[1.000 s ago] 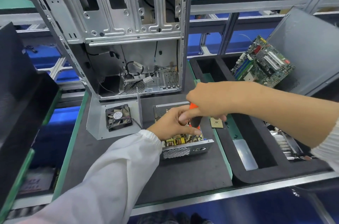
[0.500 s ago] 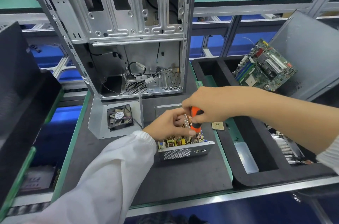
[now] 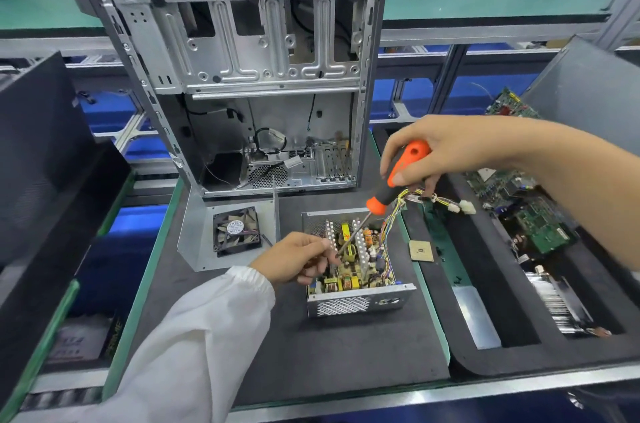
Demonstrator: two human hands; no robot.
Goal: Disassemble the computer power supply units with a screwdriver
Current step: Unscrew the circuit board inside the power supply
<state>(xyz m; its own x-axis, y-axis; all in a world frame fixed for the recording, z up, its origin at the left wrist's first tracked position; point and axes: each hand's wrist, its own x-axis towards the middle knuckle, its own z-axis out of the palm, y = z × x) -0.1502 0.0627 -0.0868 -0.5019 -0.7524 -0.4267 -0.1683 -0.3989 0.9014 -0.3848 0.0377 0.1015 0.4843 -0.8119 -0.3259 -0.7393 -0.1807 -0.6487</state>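
Covering the counter (image 3: pixel 311 353) is a dark mat, with an empty computer case (image 3: pixel 242 76) standing behind. The opened power supply (image 3: pixel 353 270) lies mid-mat, circuit board exposed. The right hand (image 3: pixel 450 152) grips an orange screwdriver (image 3: pixel 394 180); the left hand (image 3: pixel 294 260) pinches near its tip.

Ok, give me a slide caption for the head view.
Right hand lifts an orange screwdriver over the opened power supply; left hand at its tip.
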